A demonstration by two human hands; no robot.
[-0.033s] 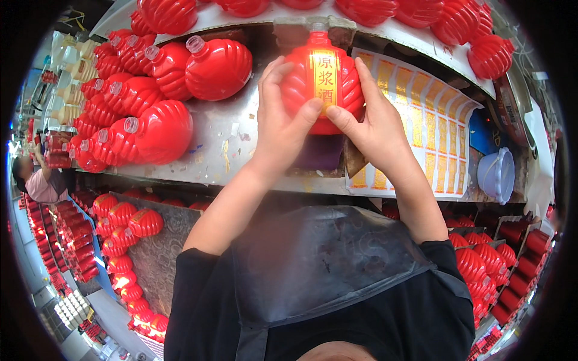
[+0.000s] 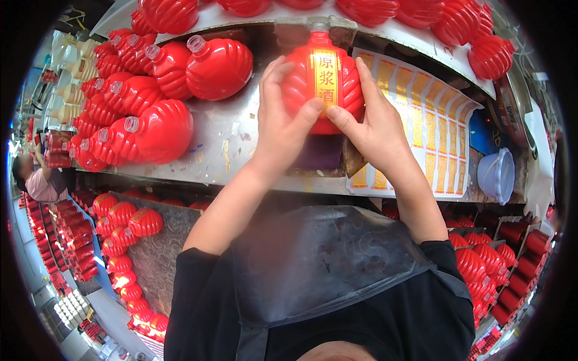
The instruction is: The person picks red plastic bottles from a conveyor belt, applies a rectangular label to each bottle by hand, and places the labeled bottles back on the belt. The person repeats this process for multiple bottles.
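Between both hands is a red ribbed bottle (image 2: 295,75) with a clear neck at the far end. A yellow and gold label (image 2: 326,75) with dark lettering runs down the middle of its front. My left hand (image 2: 280,117) grips the bottle's left side, its fingers curved round the edge. On the opposite side, my right hand (image 2: 376,123) has its fingers along the ribs. Both thumbs press on the lower part of the label, their tips close together. Under the bottle shows a dark purple surface (image 2: 321,153) at the bench's front.
Several unlabelled red bottles (image 2: 164,132) lie on the metal bench (image 2: 226,141) at left. To the right lies a sheet of gold labels (image 2: 415,120), with a pale blue bucket (image 2: 496,174) beyond. More red bottles (image 2: 451,24) line a far ledge. A person (image 2: 45,180) is at far left.
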